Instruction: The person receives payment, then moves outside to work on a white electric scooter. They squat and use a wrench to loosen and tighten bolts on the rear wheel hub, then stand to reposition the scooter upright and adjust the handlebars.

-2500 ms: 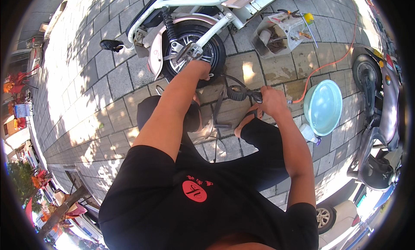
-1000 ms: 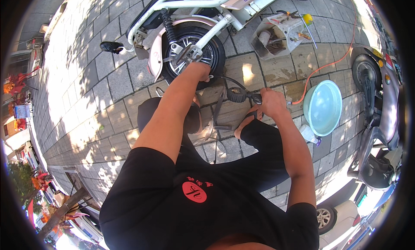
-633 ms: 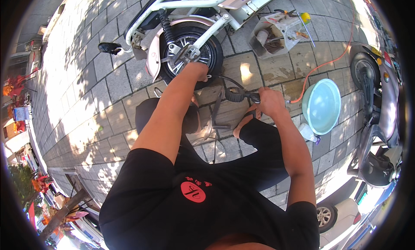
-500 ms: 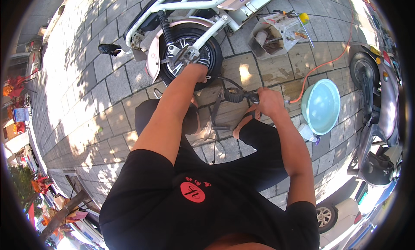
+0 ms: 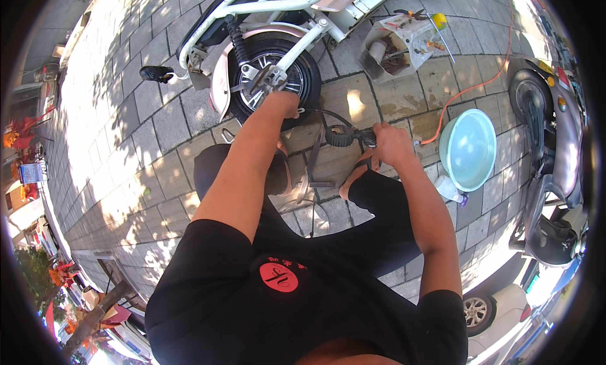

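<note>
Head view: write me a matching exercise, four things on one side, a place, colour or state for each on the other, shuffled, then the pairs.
1. Left hand
2. Right hand
3. Basin
4. Air hose

A. orange
B. at the scooter wheel
C. pale blue
D. gripping the black tire inflator

Pairs: 1-B, 2-D, 3-C, 4-A

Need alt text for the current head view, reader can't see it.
A person's left hand reaches to a scooter wheel while the right hand holds a black tool with a hose running toward it. A light-blue basin and an open container sit on sunlit paving.
</note>
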The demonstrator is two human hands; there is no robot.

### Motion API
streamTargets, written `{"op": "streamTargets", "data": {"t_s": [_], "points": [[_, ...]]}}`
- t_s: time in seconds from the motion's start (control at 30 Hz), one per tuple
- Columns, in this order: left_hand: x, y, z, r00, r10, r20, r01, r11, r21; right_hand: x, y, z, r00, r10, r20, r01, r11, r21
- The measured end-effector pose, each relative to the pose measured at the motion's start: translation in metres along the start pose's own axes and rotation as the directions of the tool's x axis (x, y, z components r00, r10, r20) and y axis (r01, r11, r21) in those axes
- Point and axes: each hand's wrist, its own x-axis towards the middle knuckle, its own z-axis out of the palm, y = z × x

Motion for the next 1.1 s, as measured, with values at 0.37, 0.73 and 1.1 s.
{"op": "streamTargets", "data": {"t_s": [0.37,0.73,1.1], "points": [[0.035,-0.003,0.133,0.696,-0.398,-0.598,-0.100,0.771,-0.629,0.026,0.039,0.042,0.995,-0.011,0.095,0.029,0.981,-0.190],[0.055,-0.014,0.213,0.815,-0.558,0.158,-0.357,-0.697,-0.621,0.071,0.069,0.152,0.980,-0.111,0.166,0.170,0.902,-0.398],[0.099,-0.036,0.238,0.854,-0.463,-0.237,-0.494,-0.865,-0.087,0.143,-0.039,0.118,0.982,-0.137,-0.131,0.184,0.852,0.490]]}}
